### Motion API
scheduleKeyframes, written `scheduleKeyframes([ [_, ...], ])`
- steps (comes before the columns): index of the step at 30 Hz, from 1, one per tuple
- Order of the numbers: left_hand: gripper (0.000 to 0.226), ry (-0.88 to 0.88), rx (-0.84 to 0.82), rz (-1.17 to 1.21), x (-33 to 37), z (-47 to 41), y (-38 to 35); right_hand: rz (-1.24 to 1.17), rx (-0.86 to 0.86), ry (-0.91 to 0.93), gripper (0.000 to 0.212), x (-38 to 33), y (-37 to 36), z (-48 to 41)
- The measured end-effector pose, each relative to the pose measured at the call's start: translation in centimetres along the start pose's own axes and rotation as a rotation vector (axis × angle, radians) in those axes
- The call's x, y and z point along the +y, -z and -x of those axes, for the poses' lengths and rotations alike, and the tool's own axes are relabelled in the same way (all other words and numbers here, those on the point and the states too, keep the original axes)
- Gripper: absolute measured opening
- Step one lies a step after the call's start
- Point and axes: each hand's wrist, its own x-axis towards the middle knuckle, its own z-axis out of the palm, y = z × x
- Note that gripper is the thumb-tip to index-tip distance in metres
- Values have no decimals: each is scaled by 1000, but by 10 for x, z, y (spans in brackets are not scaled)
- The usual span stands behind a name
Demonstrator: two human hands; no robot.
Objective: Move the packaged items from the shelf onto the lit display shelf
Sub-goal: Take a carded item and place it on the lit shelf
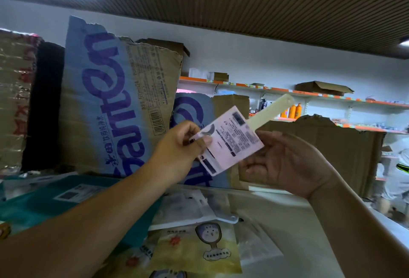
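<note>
Cardboard box [115,105]: big purple "anten" + "500ml×24"; held pkg [230,142] print too blurry

Pink packaged item [230,139] between left hand [188,142] and right hand [285,162]

pink pkg [230,142], cream handle [273,110], blue-brown box [115,100]

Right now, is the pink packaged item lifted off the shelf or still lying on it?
Lifted: the pink packaged item is in the air, pinched by the left hand, with the right hand behind it.
</note>
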Motion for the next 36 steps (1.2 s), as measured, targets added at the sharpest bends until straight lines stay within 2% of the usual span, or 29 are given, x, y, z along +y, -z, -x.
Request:
scheduleKeyframes([
  [2, 15, 14, -16, -12, -3, 1, -2, 298, 80, 25, 35, 7, -6, -5],
  [4, 8, -9, -32, -165, -9, 1, -7, 726, 302, 92, 4, 21, -13, -14],
  [6, 11, 5, 23, -248, -10, 3, -10, 918, 436, 273, 19, 32, -18, -22],
  [8, 6, 23, 87, -139, -1, 6, -10, 1151, 395, 478, 19, 33, -21, -25],
  [9, 8, 13, 90, -68, 4, 8, -9, 1358, 384, 533, 21, 32, -21, -23],
  [11, 15, 5, 7, 5, 12, 12, -9, 1757, 477, 574, 32, 29, -28, -20],
  [13, 17, 29, -121, 61, 17, 15, -11, 1921, 573, 589, 37, 27, -40, -18],
  [16, 29, 106, -198, 154, 14, 15, -14, 1942, 548, 580, 47, 31, -41, -21],
  [19, 40, 201, -207, 249, 10, 14, -15, 1919, 495, 603, 50, 35, -34, -25],
  [21, 45, 225, -171, 332, 8, 12, -15, 1799, 404, 507, 59, 37, -31, -26],
  [23, 48, 205, -147, 311, 7, 11, -13, 1664, 375, 379, 76, 35, -26, -24],
  [25, 50, 157, -158, 236, 6, 10, -10, 1597, 408, 334, 87, 31, -22, -23],
  [28, 50, 79, -164, 102, 4, 9, -7, 1527, 456, 380, 84, 29, -20, -23],
  [31, 47, -8, -145, -145, 2, 10, -6, 1532, 509, 419, 82, 33, -21, -27],
  [36, 41, -158, 3, -507, 5, 9, 2, 1561, 649, 453, 78, 32, -20, -30],
])
